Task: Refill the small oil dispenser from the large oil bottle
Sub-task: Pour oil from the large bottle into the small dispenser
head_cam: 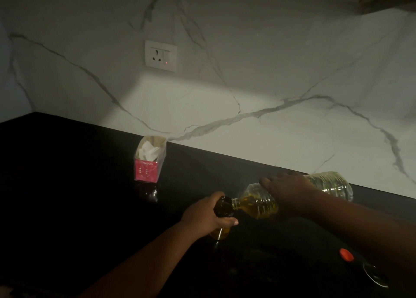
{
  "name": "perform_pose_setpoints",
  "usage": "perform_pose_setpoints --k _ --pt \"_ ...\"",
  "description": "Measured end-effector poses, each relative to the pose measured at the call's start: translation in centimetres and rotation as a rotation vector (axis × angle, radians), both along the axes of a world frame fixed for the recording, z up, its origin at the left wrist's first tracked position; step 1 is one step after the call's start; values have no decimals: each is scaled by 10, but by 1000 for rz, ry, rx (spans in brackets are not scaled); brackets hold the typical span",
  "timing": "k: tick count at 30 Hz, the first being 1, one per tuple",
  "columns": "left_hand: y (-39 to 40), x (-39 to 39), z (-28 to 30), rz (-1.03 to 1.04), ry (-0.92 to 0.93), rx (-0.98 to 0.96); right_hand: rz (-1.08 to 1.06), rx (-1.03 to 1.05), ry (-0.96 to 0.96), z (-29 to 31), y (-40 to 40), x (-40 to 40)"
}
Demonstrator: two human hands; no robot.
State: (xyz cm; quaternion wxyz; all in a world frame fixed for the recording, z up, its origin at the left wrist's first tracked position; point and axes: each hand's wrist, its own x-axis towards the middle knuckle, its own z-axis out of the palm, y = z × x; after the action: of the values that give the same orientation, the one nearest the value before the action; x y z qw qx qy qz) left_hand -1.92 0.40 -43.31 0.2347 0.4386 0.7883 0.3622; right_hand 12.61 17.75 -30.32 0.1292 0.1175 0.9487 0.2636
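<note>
A person pours oil at a dark kitchen counter [67, 185] in dim light. The right hand [288, 190] is wrapped over the top of a large clear plastic bottle [258, 204], fingers curled round its ribbed body, holding it tipped almost flat with its base toward the far right and its open neck pointing left. Yellow oil has pooled in the lower shoulder of the bottle by the neck. The neck meets the dark mouth of a small dispenser [222, 206], which stands on the counter near the middle of the scene. The left hand [207, 214] grips the dispenser just below its top, thumb across the near side and fingers round the far side, so most of its body is hidden; a patch of yellow oil shows through the glass beneath the hand.

To the near right, a red cap [346, 254] lies on the counter, well apart from both containers, with a dark rounded object [376, 274] just beyond it at the edge of view, too dim to identify. Farther back and to the left, a pink carton [149, 161] stands open against the wall with white paper showing inside. Above it, a white wall socket [160, 55] with a small red light is set in the white marble wall [270, 72].
</note>
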Motion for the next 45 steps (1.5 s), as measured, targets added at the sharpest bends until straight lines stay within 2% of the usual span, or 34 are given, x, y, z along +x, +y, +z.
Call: perform_pose_setpoints --k 14,25,29,37,45 --pt "0 0 2 -1 -1 -19 -14 -16 -15 -3 3 -1" --pt "-1 1 3 3 -3 -23 -53 -122 52 -19 12 6" --pt "-1 3 5 10 3 -22 -69 -160 101 -29 14 12" --pt "-1 4 5 15 -13 -20 -149 -362 260 -59 14 29" --pt "0 -2 9 -22 -37 -40 -214 -394 346 -73 8 34"
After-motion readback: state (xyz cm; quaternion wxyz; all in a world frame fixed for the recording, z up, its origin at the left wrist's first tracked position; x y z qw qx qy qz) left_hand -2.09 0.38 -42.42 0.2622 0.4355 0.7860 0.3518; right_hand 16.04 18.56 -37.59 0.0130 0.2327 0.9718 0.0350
